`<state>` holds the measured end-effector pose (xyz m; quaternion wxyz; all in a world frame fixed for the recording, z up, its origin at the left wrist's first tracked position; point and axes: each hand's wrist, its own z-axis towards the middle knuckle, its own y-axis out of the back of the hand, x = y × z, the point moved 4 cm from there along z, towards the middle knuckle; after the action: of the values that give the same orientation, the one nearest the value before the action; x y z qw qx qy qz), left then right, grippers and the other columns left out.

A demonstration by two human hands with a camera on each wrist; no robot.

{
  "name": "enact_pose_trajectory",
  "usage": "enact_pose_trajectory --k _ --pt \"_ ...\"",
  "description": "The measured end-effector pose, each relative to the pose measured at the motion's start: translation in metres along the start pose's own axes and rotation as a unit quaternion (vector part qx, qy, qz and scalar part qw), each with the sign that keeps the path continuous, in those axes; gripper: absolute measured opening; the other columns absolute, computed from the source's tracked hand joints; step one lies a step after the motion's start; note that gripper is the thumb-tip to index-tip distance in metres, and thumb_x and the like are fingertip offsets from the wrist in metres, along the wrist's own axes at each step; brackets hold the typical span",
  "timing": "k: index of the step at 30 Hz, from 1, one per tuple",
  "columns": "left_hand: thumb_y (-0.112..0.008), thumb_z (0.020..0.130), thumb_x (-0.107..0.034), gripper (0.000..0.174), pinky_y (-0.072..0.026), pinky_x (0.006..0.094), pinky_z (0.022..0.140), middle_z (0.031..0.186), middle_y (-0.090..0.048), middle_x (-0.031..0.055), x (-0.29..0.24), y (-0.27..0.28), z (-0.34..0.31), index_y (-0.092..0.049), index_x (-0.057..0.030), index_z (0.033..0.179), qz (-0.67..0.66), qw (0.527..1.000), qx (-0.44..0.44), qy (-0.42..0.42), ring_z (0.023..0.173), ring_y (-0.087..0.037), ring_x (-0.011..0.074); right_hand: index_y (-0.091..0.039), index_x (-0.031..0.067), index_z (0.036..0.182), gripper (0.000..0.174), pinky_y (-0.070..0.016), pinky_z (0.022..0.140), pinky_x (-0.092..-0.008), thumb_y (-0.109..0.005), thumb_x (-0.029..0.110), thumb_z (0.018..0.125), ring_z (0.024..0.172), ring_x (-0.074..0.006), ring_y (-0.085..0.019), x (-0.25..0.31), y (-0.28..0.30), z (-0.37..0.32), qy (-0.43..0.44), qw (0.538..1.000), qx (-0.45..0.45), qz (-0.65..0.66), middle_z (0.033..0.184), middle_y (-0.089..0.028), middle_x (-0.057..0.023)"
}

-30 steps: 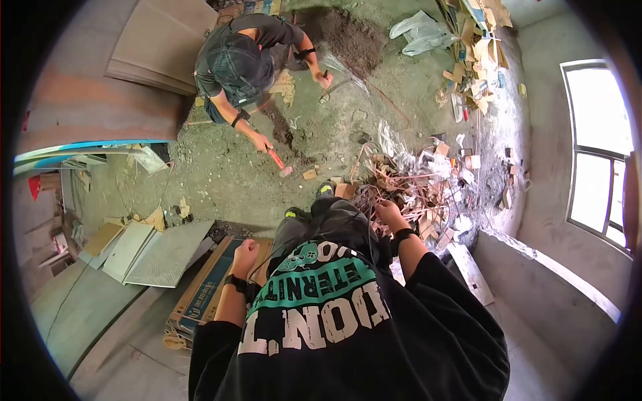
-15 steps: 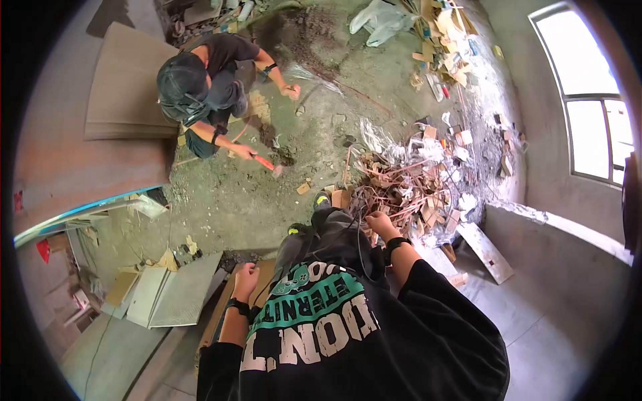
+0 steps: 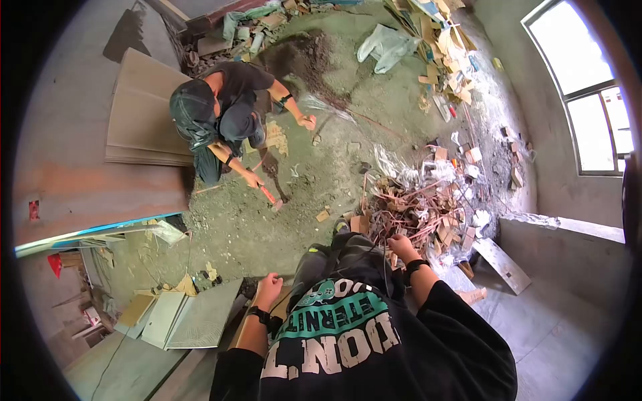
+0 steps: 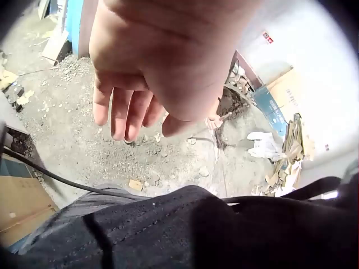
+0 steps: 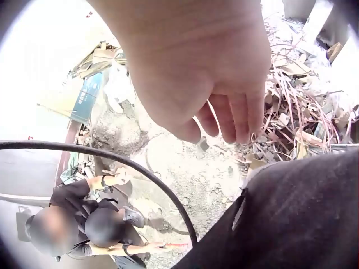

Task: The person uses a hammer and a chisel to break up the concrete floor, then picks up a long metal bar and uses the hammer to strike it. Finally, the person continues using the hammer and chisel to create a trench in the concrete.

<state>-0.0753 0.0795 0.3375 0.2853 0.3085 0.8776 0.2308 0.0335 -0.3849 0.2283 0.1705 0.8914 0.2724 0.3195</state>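
Note:
My left hand (image 3: pixel 269 289) hangs in front of my left thigh with its fingers loosely curled. Nothing lies in its palm in the left wrist view, where the fingers (image 4: pixel 132 112) point down over the dusty floor. On the other side, my right hand (image 3: pixel 402 247) is held beside my right thigh, near a heap of scrap strips (image 3: pixel 421 210). Its fingers (image 5: pixel 238 115) are relaxed and hold nothing. A thin black cable (image 5: pixel 143 165) loops past below this hand. Ahead, another person (image 3: pixel 231 100) crouches and grips a hammer (image 3: pixel 267 194) with a red handle low over the floor.
Tall boards (image 3: pixel 144 113) lean by the left wall. Flat panels (image 3: pixel 200 317) lie at my lower left. Cardboard scraps (image 3: pixel 435 47) and a plastic bag (image 3: pixel 388 48) lie at the far right. A low wall (image 3: pixel 562 240) and a loose board (image 3: pixel 501 266) stand to my right.
The head view has shifted, bringing more of the far rubble into sight. The crouching person's head and torso have shifted left; the hammer stays low over the floor. My hands remain loose.

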Motion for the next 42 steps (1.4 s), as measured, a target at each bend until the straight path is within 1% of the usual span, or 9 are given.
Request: enact_pose_trajectory --k 6,13,15,17,18,23,27,31,42 --pt "-0.059 0.081 -0.03 0.041 -0.0479 0.0386 0.076 0.095 -0.064 0.0175 0.051 0.01 0.009 -0.056 -0.0025 0.111 -0.052 0.998 -0.031 0.006 0.089 -0.062 0.0313 -0.061 -0.0038 0.081 0.018 -0.0456 0.054 -0.0285 -0.059 0.014 0.081 0.059 -0.0153 -0.056 -0.015 0.004 -0.002 -0.004 0.993 -0.021 0.115 0.067 -0.059 -0.005" --pt "-0.057 0.082 -0.031 0.041 -0.0473 0.0399 0.077 0.095 -0.065 0.0174 0.098 0.03 0.002 -0.057 -0.0028 0.111 -0.087 0.993 -0.081 -0.004 0.09 -0.061 0.0329 -0.062 -0.0023 0.087 0.023 -0.0466 0.053 -0.0304 -0.058 0.019 0.079 0.057 -0.0179 -0.058 0.017 0.017 -0.049 0.014 0.998 -0.057 0.002 0.068 -0.062 -0.008" --pt "-0.056 0.082 -0.031 0.039 -0.048 0.0382 0.075 0.093 -0.065 0.017 0.127 0.022 0.005 -0.058 -0.0031 0.109 -0.138 0.987 -0.08 0.014 0.086 -0.062 0.0309 -0.063 -0.0026 0.096 0.032 -0.049 0.06 -0.0322 -0.06 0.022 0.075 0.067 -0.0211 -0.062 0.013 0.009 -0.043 0.067 0.997 -0.019 -0.021 0.072 -0.064 -0.0112" --pt "-0.056 0.082 -0.03 0.039 -0.0483 0.037 0.073 0.09 -0.066 0.0163 0.15 0.017 -0.001 -0.058 -0.0023 0.108 -0.158 0.985 -0.056 0.043 0.083 -0.063 0.0293 -0.063 -0.0026 0.096 0.033 -0.0493 0.061 -0.0329 -0.059 0.023 0.076 0.066 -0.0217 -0.062 0.035 0.014 -0.064 -0.008 0.998 -0.052 0.022 0.074 -0.064 -0.0112" --pt "-0.055 0.082 -0.03 0.038 -0.0486 0.0359 0.071 0.088 -0.066 0.0156 0.161 0.013 -0.005 -0.058 -0.0015 0.107 -0.177 0.981 -0.035 0.076 0.081 -0.064 0.0278 -0.063 -0.0003 0.08 0.023 -0.0462 0.054 -0.0318 -0.06 0.022 0.075 0.059 -0.0179 -0.058 0.039 0.015 -0.066 0.033 0.996 -0.083 -0.013 0.064 -0.061 -0.0078" --pt "-0.055 0.084 -0.027 0.034 -0.0478 0.0311 0.063 0.08 -0.065 0.0099 0.212 -0.01 -0.006 -0.058 0.0002 0.104 -0.239 0.967 -0.001 0.085 0.072 -0.062 0.0189 -0.064 0.0006 0.092 0.031 -0.0494 0.066 -0.0333 -0.059 0.027 0.077 0.075 -0.0225 -0.063 0.048 -0.003 -0.09 0.06 0.985 -0.108 -0.124 0.082 -0.066 -0.012" --pt "-0.055 0.086 -0.026 0.029 -0.0462 0.0275 0.059 0.08 -0.064 0.0054 0.21 -0.007 -0.008 -0.059 -0.0014 0.102 -0.308 0.942 0.035 0.128 0.07 -0.06 0.0139 -0.064 0.005 0.101 0.036 -0.0488 0.076 -0.0352 -0.06 0.033 0.079 0.085 -0.0274 -0.063 0.033 -0.022 -0.111 0.032 0.985 -0.073 -0.152 0.091 -0.066 -0.0159" --pt "-0.055 0.087 -0.025 0.029 -0.0471 0.0276 0.063 0.082 -0.063 0.006 0.207 -0.003 0.015 -0.058 -0.0015 0.103 -0.228 0.969 0.039 0.09 0.07 -0.06 0.0143 -0.064 0.0043 0.096 0.032 -0.0475 0.076 -0.0377 -0.063 0.031 0.079 0.087 -0.0323 -0.062 0.007 -0.024 -0.139 0.038 0.984 -0.102 -0.14 0.092 -0.065 -0.0185" --pt "-0.055 0.082 -0.025 0.033 -0.0478 0.0352 0.077 0.097 -0.065 0.0165 0.178 -0.006 0.1 -0.059 -0.0004 0.103 -0.123 0.991 0.055 0.014 0.09 -0.062 0.0273 -0.064 0.003 0.095 0.034 -0.048 0.08 -0.0372 -0.059 0.031 0.076 0.089 -0.0332 -0.062 -0.046 -0.01 -0.209 -0.093 0.989 -0.095 -0.067 0.092 -0.065 -0.0186"
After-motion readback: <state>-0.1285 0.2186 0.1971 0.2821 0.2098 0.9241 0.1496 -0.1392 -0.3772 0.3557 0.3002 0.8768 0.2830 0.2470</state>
